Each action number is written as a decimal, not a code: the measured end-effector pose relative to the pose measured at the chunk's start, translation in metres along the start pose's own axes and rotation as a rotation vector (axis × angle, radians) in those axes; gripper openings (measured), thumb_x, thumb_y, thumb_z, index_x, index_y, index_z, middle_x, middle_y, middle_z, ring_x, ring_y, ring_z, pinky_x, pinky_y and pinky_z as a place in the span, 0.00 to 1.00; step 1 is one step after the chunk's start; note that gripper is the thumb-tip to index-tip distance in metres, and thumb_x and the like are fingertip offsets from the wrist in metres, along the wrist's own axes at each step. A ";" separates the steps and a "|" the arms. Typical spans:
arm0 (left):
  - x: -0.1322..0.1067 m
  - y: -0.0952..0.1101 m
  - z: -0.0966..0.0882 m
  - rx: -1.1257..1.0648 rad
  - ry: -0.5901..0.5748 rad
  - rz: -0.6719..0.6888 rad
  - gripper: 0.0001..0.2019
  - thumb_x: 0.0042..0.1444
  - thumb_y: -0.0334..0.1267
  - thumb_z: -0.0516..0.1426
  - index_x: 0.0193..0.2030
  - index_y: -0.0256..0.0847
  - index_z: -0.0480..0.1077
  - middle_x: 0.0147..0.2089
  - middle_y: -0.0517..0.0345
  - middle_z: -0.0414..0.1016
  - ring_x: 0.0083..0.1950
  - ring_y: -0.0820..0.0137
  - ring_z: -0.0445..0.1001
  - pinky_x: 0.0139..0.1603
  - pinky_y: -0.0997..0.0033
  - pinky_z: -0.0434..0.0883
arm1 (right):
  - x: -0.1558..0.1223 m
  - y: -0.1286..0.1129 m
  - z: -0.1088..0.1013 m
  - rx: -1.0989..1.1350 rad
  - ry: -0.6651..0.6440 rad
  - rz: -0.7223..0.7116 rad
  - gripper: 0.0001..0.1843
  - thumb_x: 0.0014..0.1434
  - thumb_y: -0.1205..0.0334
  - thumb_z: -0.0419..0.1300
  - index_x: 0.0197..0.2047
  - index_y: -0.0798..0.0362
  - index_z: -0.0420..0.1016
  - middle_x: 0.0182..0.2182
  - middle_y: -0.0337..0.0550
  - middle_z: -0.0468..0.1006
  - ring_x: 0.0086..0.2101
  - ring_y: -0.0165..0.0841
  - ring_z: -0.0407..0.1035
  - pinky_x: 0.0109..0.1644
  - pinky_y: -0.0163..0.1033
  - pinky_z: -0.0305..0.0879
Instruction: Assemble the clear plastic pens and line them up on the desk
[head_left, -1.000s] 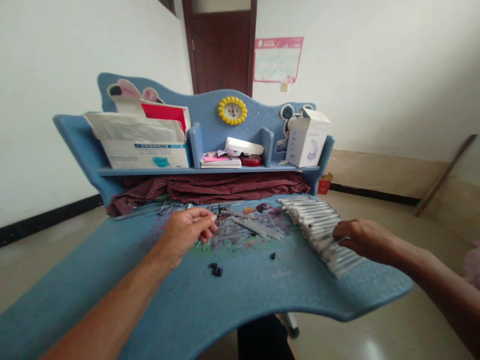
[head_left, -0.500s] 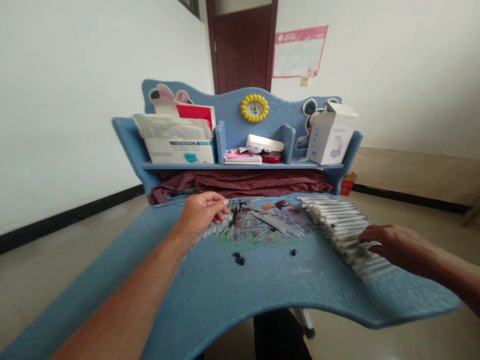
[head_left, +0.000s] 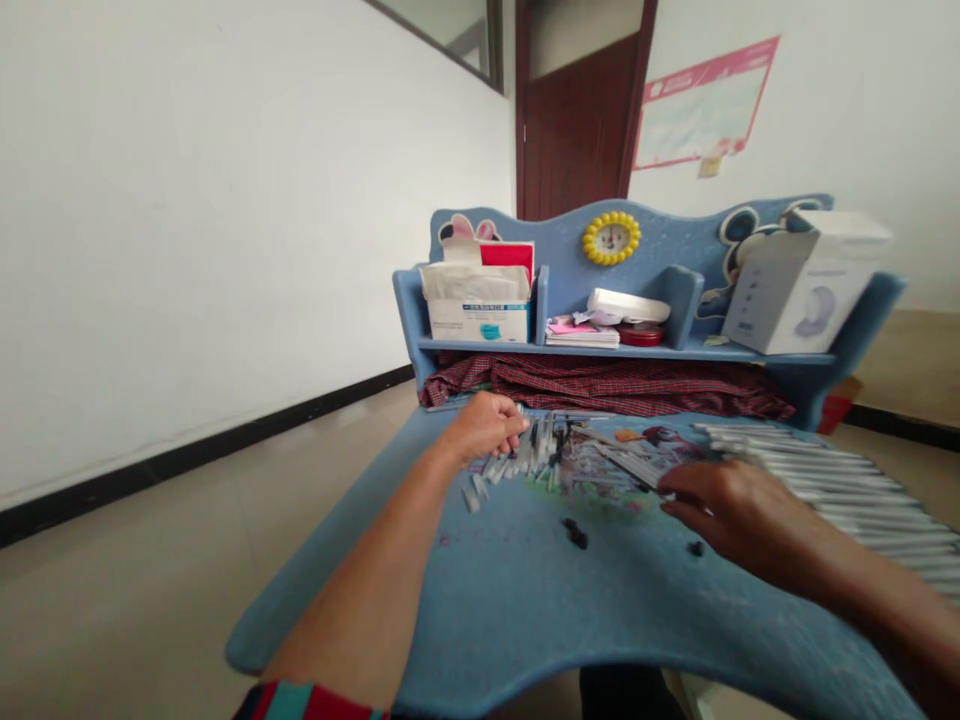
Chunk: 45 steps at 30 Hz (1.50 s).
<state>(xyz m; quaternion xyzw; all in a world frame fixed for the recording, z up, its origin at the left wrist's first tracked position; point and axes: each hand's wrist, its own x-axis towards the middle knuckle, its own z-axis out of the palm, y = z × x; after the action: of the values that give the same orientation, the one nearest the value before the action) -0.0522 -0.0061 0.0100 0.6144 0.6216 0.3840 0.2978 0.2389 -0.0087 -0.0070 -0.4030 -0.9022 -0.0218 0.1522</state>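
Observation:
My left hand [head_left: 489, 424] is closed in a pinch at the left of the desk, over a heap of short clear plastic pen caps [head_left: 536, 445]; what its fingertips hold is hidden. My right hand [head_left: 724, 500] is blurred, with fingers pressed together beside several thin clear pen tubes [head_left: 630, 462]. A slim dark piece shows at its fingertips, too small to name. Right of that hand lies a large row of white and clear pens [head_left: 832, 490]. Small black plugs [head_left: 576, 534] lie near the middle, and another black plug [head_left: 696, 549] lies below my right hand.
The blue desk [head_left: 525, 610] has a back shelf carrying a mask box [head_left: 480, 318], a white carton [head_left: 787, 290], papers and a red round tin [head_left: 641, 334]. Folded checked cloth [head_left: 600, 385] lies under the shelf. A yellow flower-shaped clock [head_left: 611, 238] is on the backboard.
My right hand has moved from the row of pens to the tubes in the middle. My left hand stays by the caps. The view has turned left.

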 end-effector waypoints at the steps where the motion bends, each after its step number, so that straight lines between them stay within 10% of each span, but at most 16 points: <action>1: 0.001 -0.001 0.001 0.052 0.006 0.011 0.07 0.45 0.37 0.57 0.21 0.37 0.68 0.18 0.58 0.71 0.16 0.75 0.66 0.16 0.80 0.60 | 0.013 -0.005 0.002 -0.073 -0.090 0.033 0.11 0.55 0.60 0.52 0.34 0.46 0.76 0.28 0.43 0.78 0.30 0.36 0.73 0.34 0.38 0.64; 9: 0.011 -0.013 -0.002 0.475 0.061 0.124 0.08 0.44 0.34 0.56 0.18 0.38 0.69 0.16 0.62 0.67 0.21 0.74 0.65 0.23 0.77 0.58 | 0.073 0.001 0.038 -0.294 -0.291 0.246 0.13 0.55 0.66 0.51 0.40 0.56 0.74 0.38 0.56 0.77 0.38 0.44 0.73 0.39 0.44 0.64; 29: 0.011 -0.016 -0.002 0.678 -0.118 0.040 0.04 0.43 0.34 0.58 0.23 0.37 0.73 0.20 0.63 0.68 0.24 0.75 0.65 0.26 0.77 0.57 | 0.072 0.033 0.045 -0.057 -0.281 0.235 0.10 0.47 0.59 0.55 0.26 0.51 0.77 0.27 0.46 0.76 0.29 0.36 0.69 0.27 0.35 0.52; 45: -0.009 0.010 0.043 0.527 -0.607 0.216 0.09 0.41 0.31 0.59 0.32 0.37 0.75 0.25 0.63 0.73 0.28 0.75 0.69 0.28 0.80 0.61 | 0.059 0.018 0.029 0.826 -0.251 0.214 0.09 0.49 0.58 0.55 0.22 0.54 0.66 0.15 0.32 0.63 0.16 0.25 0.57 0.19 0.31 0.53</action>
<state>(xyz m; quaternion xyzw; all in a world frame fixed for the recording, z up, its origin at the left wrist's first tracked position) -0.0097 -0.0111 -0.0049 0.8165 0.5146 0.0419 0.2581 0.2078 0.0503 -0.0188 -0.3991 -0.7997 0.4056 0.1912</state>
